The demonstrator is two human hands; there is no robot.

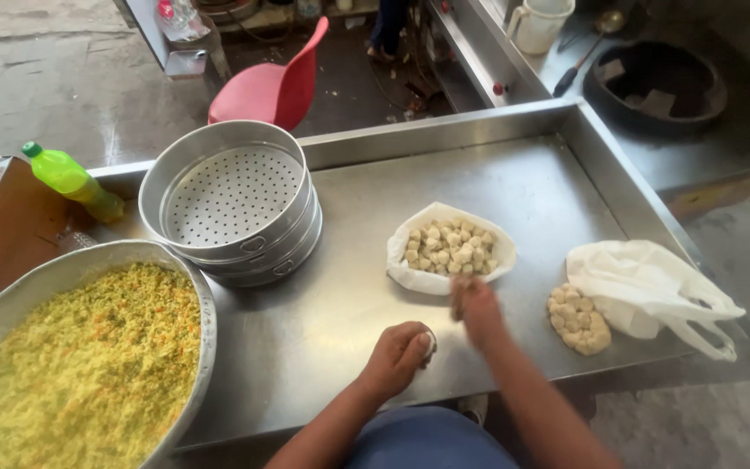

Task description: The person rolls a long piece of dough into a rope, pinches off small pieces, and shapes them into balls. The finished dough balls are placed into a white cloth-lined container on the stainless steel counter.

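Both hands work small dough balls over a steel table [349, 304].
Left hand [399, 354] curls around one pale piece; right hand [476, 306] is blurred, grip unclear; bagged balls [450, 247] remain, a loose cluster [578, 320] waits beside.

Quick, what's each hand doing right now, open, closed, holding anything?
Left hand: closed around a small white dough piece.
Right hand: blurred, beside the bag of dough pieces; cannot tell.

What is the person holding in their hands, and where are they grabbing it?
The left hand is closed around a small pale dough piece, only its edge showing. The right hand is blurred; whether it holds anything cannot be told.
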